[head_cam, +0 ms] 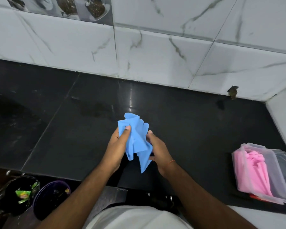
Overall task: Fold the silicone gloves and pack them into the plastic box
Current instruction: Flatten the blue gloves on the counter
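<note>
Folding under way: blue glove (136, 139) is held bunched above the counter (188, 129), pinched by left hand (117, 146) at its top corner and gripped by right hand (157, 149) lower down. Pink gloves (256, 172) already packed in plastic box (243, 171) at right; blue one left to be finished and packed.

text: none legible | green wrapper (23, 194) in bin: red-yellow logo, too small to read

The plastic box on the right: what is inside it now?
Pink gloves lie folded inside the open plastic box. What lies under them is covered. The blue glove is not inside; both hands hold it.
</note>
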